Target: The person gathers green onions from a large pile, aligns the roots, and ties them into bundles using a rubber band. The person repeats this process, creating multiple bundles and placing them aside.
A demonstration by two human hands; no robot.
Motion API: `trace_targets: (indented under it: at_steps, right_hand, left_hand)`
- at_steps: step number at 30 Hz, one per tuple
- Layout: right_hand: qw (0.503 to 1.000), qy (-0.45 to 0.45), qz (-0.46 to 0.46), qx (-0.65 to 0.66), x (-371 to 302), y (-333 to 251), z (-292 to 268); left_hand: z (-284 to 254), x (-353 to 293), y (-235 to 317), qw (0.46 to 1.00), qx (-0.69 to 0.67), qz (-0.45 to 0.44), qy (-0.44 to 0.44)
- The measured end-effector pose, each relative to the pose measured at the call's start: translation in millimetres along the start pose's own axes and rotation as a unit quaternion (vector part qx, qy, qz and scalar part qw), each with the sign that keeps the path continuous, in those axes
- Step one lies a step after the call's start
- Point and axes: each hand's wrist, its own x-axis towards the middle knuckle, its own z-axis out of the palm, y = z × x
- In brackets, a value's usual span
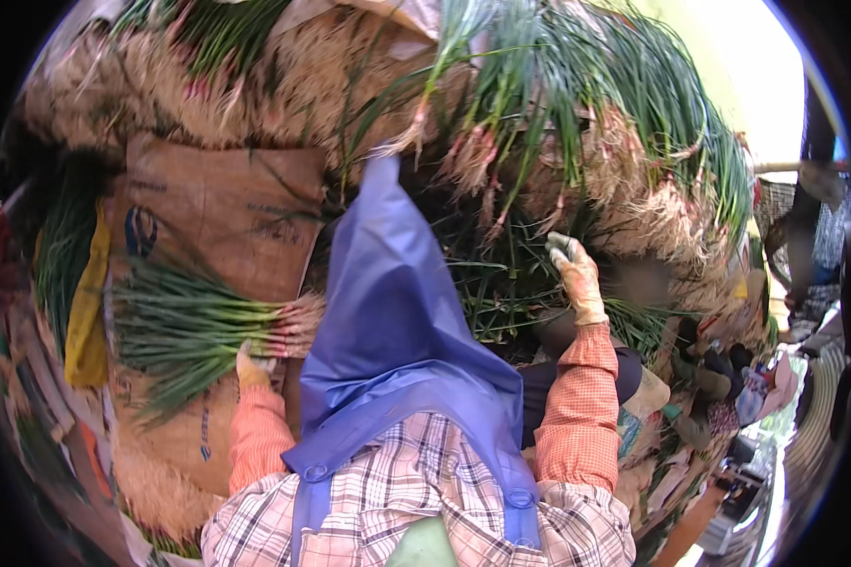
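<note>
- Left hand (252, 369), gloved, closed around the root end of a bundle of green onions (189, 331); the bundle lies flat on a brown sack (222, 213), leaves pointing left, pinkish roots toward the person.
- Right hand (577, 274), gloved, raised into a heap of loose green stalks (511, 283); fingers look partly curled among them, but whether they grip anything I cannot tell.
- Hands well apart, with a blue apron (392, 321) hanging between them.
- Open room is scant: the sack gives the only bare patch, just above and below the bundle. Piled onions (577, 113), roots outward, wall it in across the top and right.
- A yellow strip (87, 312) runs along the sack's left edge.
- Apron hides the middle ground and whatever lies under it.
- Left rim dark and bent by the lens; things there are hard to make out.
- Far right, other people (728, 378) sit low, small and blurred; their hands cannot be read.
- Lower edge cuts off the person's checked shirt (425, 491).
</note>
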Motion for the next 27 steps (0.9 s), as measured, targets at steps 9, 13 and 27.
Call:
trace_targets:
  at_steps: [9, 13, 27]
  right_hand:
    - [0.981, 0.07, 0.101, -0.148, 69, -68, 70]
    - [0.978, 0.168, -0.041, -0.112, 97, -42, 100]
    - [0.996, -0.037, 0.004, -0.077, 139, -135, 101]
  left_hand:
    - [100, -80, 94, 0.92, 0.058, 0.386, 0.029]
    - [288, -170, 105, 0.817, 0.114, 0.47, -0.313]
    - [654, -249, -112, 0.051, 0.55, 0.634, -0.542]
